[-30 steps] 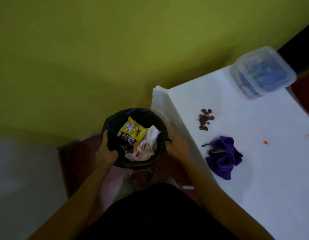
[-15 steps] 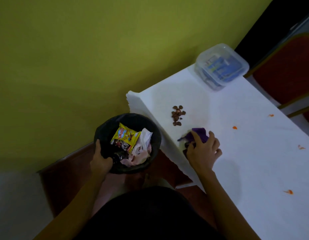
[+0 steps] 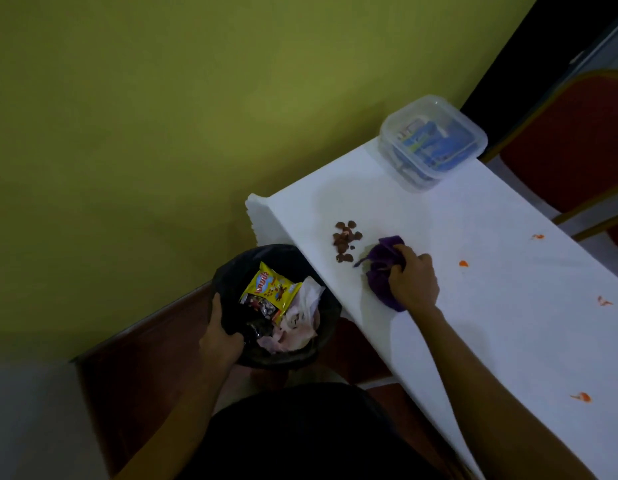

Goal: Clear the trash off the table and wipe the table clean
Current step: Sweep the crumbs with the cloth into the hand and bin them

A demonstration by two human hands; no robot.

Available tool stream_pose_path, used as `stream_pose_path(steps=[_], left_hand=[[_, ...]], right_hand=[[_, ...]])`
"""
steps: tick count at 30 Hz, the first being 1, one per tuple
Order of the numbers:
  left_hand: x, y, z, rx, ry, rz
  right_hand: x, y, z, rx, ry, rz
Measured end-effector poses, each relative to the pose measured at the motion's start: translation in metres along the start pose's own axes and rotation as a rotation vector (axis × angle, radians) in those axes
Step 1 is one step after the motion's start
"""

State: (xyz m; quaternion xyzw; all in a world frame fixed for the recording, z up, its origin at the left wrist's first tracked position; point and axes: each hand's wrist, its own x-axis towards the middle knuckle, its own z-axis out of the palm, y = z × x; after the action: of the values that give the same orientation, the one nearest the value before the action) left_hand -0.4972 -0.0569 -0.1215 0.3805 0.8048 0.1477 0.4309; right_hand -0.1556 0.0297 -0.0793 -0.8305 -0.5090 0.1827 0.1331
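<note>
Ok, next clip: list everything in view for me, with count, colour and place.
table: one, white, right side
plastic container: one, clear, lidded, table's far corner
brown crumbs: one pile, brown, beside cloth
orange scraps: four, orange, scattered on table
cloth: one, purple, on table
trash bin: one, black, beside table
snack wrapper: one, yellow, in bin
crumpled tissue: one wad, pale, in bin
chair: one, red, beyond table
left hand: one, grips bin rim
right hand: one, fingers grip cloth
</note>
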Motion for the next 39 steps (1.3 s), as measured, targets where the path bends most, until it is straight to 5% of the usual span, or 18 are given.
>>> stream_pose_path(steps=[12, 28, 35, 39], left_hand=[[0.004, 0.002, -0.001, -0.076, 0.039, -0.013], [0.003, 0.004, 0.013, -0.126, 0.008, -0.034], [0.005, -0.001, 0.013, -0.160, 0.011, -0.029], [0.002, -0.006, 0.009, -0.186, 0.030, -0.029]], right_hand=[[0.099, -0.045, 0.019, -0.223, -0.143, -0.042], [0.000, -0.083, 0.070, -0.188, -0.324, -0.444], [0.045, -0.088, 0.024, -0.051, -0.071, -0.300], [0.088, -0.096, 0.021, -0.060, -0.111, -0.193]])
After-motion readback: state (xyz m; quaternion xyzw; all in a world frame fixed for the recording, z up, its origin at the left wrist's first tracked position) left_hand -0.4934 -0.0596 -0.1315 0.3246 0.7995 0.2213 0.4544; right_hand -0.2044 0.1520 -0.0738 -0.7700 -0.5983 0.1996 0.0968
